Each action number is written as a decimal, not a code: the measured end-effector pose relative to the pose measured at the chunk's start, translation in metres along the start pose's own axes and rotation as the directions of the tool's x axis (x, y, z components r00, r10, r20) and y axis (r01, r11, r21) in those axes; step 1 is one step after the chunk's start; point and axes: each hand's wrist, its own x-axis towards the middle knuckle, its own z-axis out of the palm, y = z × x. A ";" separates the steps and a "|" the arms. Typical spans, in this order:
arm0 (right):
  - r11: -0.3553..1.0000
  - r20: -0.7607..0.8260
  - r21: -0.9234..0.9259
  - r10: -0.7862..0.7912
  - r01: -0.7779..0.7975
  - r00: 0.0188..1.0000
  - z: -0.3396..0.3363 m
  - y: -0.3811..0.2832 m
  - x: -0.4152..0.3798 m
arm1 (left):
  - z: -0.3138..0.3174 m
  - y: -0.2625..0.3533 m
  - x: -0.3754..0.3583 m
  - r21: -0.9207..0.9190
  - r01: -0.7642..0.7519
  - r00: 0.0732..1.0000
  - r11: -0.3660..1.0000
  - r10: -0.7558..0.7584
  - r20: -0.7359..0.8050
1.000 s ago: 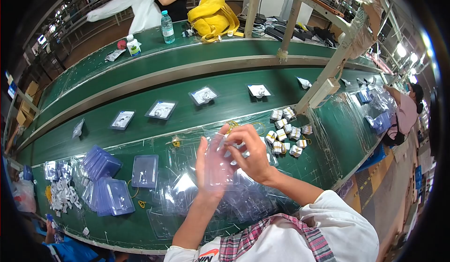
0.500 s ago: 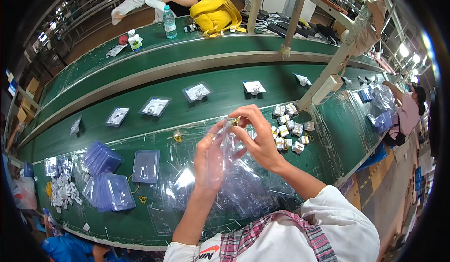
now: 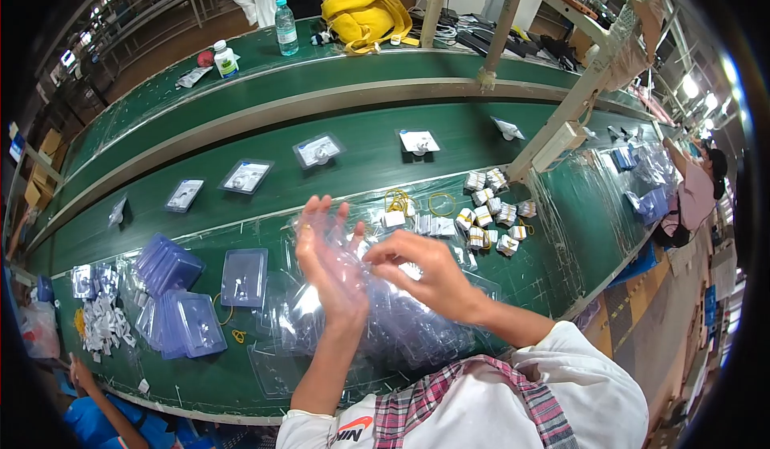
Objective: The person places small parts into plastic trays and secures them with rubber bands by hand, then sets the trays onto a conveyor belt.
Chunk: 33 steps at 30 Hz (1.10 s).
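Green tabletop (image 3: 561, 244) runs across the workshop, its near part lined with plastic film, and beyond it lies a green belt (image 3: 369, 132) with a row of flat carded packs (image 3: 246, 177) spread from left to right. On the far ledge stand a white bottle (image 3: 225, 61) and a clear water bottle (image 3: 286, 32), with a yellow bag (image 3: 370, 14) to their right.

At the centre, above a heap of clear plastic shells (image 3: 409, 325), the left hand (image 3: 333, 266) is raised palm inward, a transparent plastic shell (image 3: 343, 255) held against it with the fingers pointing up. Just to the right, the right hand (image 3: 429, 272) has its fingers bent toward the shell's right edge; whether they pinch it cannot be told.

Right of the hands sit white bundles (image 3: 487, 212) with yellow bands. To the left lie one separate shell (image 3: 244, 277), bluish shell stacks (image 3: 192, 325) and a pile of small white pieces (image 3: 108, 325). Far right, a person in pink (image 3: 696, 196) is at the tabletop; near left, another person's blue garment (image 3: 104, 421) shows.
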 end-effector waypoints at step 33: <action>0.882 -0.069 -0.356 -0.353 0.308 0.933 0.009 0.039 0.074 | -0.010 -0.002 0.008 -0.052 0.421 0.889 0.906 -0.400 0.224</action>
